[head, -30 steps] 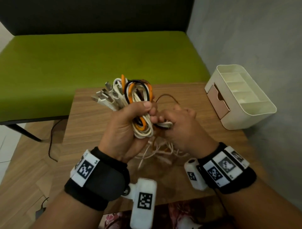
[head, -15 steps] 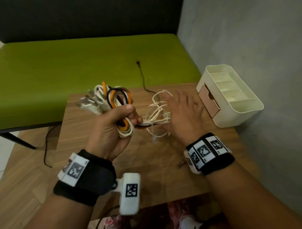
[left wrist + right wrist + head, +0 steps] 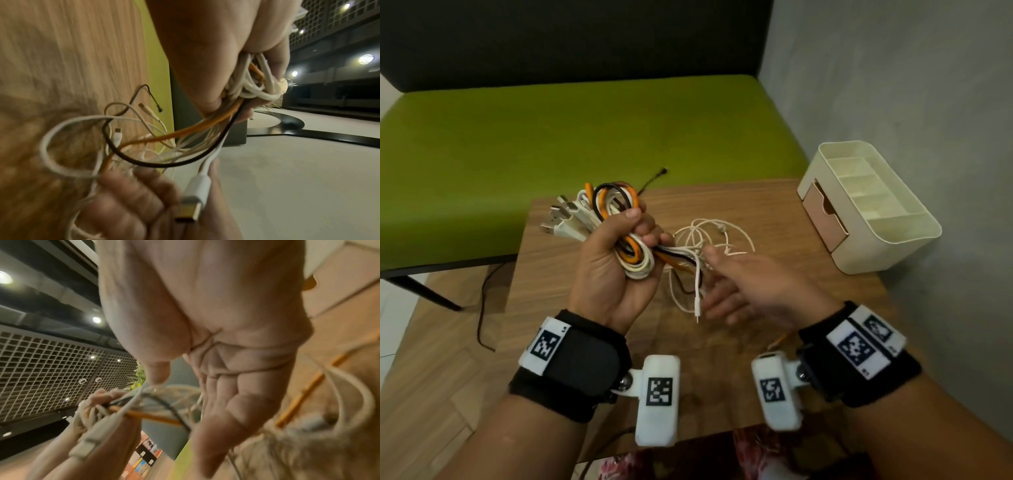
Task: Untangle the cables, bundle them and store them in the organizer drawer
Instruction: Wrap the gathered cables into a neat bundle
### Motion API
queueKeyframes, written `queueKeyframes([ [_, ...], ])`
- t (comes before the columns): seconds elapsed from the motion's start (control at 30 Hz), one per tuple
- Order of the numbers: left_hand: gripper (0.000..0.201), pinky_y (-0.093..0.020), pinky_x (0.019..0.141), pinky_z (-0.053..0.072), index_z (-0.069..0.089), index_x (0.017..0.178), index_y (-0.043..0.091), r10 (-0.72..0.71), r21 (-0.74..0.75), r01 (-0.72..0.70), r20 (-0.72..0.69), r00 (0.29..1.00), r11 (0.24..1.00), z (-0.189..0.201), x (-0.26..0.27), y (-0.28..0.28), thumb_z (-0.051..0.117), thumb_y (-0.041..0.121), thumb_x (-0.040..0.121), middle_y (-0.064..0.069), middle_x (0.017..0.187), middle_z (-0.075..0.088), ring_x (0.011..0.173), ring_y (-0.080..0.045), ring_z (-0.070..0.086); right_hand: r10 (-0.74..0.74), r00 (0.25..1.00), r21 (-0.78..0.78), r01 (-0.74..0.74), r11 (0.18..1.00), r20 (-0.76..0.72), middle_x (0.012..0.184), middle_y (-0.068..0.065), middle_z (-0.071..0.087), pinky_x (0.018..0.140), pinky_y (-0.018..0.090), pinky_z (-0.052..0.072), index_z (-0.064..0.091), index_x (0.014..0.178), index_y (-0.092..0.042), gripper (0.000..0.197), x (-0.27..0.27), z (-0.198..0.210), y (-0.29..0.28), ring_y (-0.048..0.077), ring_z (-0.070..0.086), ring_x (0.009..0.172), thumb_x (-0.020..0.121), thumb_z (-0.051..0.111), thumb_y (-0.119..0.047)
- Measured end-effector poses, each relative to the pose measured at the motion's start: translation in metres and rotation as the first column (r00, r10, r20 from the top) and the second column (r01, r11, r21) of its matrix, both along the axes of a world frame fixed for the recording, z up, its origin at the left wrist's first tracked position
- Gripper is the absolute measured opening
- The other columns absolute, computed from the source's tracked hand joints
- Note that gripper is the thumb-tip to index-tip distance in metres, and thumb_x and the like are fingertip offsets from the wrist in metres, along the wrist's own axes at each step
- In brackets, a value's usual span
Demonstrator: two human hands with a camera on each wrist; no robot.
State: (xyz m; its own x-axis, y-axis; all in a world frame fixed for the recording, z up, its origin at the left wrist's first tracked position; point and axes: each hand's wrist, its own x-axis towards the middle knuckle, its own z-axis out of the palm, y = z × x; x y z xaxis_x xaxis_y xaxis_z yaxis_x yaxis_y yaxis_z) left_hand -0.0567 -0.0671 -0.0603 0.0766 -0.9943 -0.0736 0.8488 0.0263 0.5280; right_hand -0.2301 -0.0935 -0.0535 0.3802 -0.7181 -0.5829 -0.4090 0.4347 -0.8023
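My left hand [image 3: 616,270] grips a coiled bundle of white, orange and black cables [image 3: 613,209] above the wooden table [image 3: 784,205]; several plugs stick out to the left. Loose strands trail from the fist to the right, with thin white loops [image 3: 717,236] over the table and a white plug [image 3: 698,305] hanging down. My right hand [image 3: 746,291] is open, fingers straight, right beside these strands and holding none. In the left wrist view the bundle [image 3: 252,84] sits in the fist and a white plug [image 3: 195,199] lies against the right hand's fingers [image 3: 131,199]. The cream organizer [image 3: 893,236] with its pink drawer [image 3: 820,212] stands at the table's right.
A green bench [image 3: 585,130] runs behind the table, with a dark backrest above it. A grey wall [image 3: 911,85] rises close on the right, just past the organizer. A thin black cable end [image 3: 654,176] pokes over the table's far edge. Wood floor lies to the left.
My right hand let go of the cable end it pinched beside the left hand, opened, swung out to the right, and now sits lower by the dangling strands. The loose loops have spread out.
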Motion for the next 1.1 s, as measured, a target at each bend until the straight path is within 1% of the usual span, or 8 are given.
queueKeyframes([
  [0.2,0.015,-0.024,0.063,0.051,0.063,0.084,0.009,-0.129,-0.099,0.124,-0.038,0.991,0.987,-0.002,-0.003,0.003,0.071,0.012,0.072,0.005,0.058,0.050,0.051,-0.006,0.051,-0.383,0.684,0.150,0.376,0.914,0.620,0.096,0.013,0.067,0.078,0.040,0.056,0.056,0.109,-0.008,0.021,0.015,-0.009,-0.006,0.024,0.065,0.084,0.089,0.063,-0.013],
  [0.43,0.029,-0.025,0.063,0.048,0.061,0.088,0.008,-0.166,-0.161,0.158,-0.035,0.986,0.974,0.001,0.003,0.006,0.080,0.013,0.066,0.005,0.058,0.048,0.050,-0.007,0.048,-0.517,0.379,0.208,0.616,0.760,0.767,0.102,0.024,0.065,0.078,0.036,0.055,0.045,0.124,-0.011,0.054,-0.001,-0.008,-0.039,0.029,0.067,0.087,0.082,0.048,0.023],
  [0.63,0.029,-0.024,0.062,0.047,0.058,0.088,0.009,-0.169,-0.152,0.168,0.006,0.986,0.974,0.002,0.005,0.008,0.078,0.013,0.067,0.005,0.057,0.047,0.050,-0.007,0.047,-0.521,0.422,0.104,0.695,0.711,0.742,0.077,0.003,0.065,0.074,0.031,0.049,0.049,0.106,-0.020,0.053,-0.025,-0.010,-0.054,0.025,0.064,0.084,0.082,0.040,0.027],
  [0.77,0.032,-0.023,0.061,0.046,0.055,0.089,0.010,-0.095,-0.138,0.098,0.030,0.995,0.985,0.004,0.020,0.007,0.077,0.015,0.066,0.006,0.058,0.047,0.050,-0.006,0.046,-0.455,0.795,-0.212,0.564,0.798,0.402,0.118,0.001,0.064,0.096,0.034,0.048,0.033,0.150,-0.028,0.082,-0.039,-0.020,-0.057,0.016,0.065,0.106,0.082,0.073,-0.007],
  [0.83,0.031,-0.023,0.060,0.046,0.055,0.088,0.011,-0.054,-0.118,0.061,0.061,0.997,0.991,0.003,0.029,0.007,0.075,0.016,0.066,0.007,0.058,0.046,0.050,-0.005,0.045,-0.306,0.951,-0.391,0.300,0.870,0.050,0.126,-0.003,0.064,0.100,0.035,0.047,0.062,0.130,-0.033,0.059,-0.046,-0.020,-0.055,0.016,0.061,0.116,0.075,0.081,-0.042],
  [0.9,0.027,-0.022,0.059,0.045,0.055,0.087,0.012,-0.011,-0.099,0.019,0.088,0.996,0.995,0.003,0.033,0.007,0.073,0.017,0.067,0.007,0.057,0.045,0.050,-0.005,0.043,-0.090,0.991,-0.233,0.065,0.970,-0.097,0.108,0.001,0.074,0.098,0.041,0.050,0.074,0.102,-0.029,0.047,-0.052,-0.014,-0.050,0.024,0.070,0.100,0.069,0.070,-0.062],
  [0.97,0.023,-0.022,0.059,0.044,0.055,0.085,0.012,0.021,-0.081,-0.013,0.096,0.995,0.997,0.003,0.035,0.006,0.069,0.016,0.068,0.007,0.057,0.044,0.050,-0.005,0.042,-0.014,0.996,-0.100,0.005,0.995,-0.085,0.098,0.010,0.077,0.095,0.045,0.051,0.071,0.108,-0.021,0.061,-0.063,-0.010,-0.047,0.029,0.073,0.088,0.067,0.062,-0.066],
  [1.1,0.027,-0.022,0.059,0.043,0.056,0.085,0.012,0.056,-0.085,-0.048,0.090,0.994,0.995,0.003,0.043,0.005,0.074,0.017,0.065,0.007,0.058,0.044,0.051,-0.005,0.042,-0.225,0.974,-0.200,0.218,0.955,-0.012,0.105,0.006,0.076,0.080,0.041,0.058,0.063,0.124,-0.027,0.066,-0.077,-0.014,-0.055,0.027,0.075,0.087,0.074,0.059,-0.070],
])
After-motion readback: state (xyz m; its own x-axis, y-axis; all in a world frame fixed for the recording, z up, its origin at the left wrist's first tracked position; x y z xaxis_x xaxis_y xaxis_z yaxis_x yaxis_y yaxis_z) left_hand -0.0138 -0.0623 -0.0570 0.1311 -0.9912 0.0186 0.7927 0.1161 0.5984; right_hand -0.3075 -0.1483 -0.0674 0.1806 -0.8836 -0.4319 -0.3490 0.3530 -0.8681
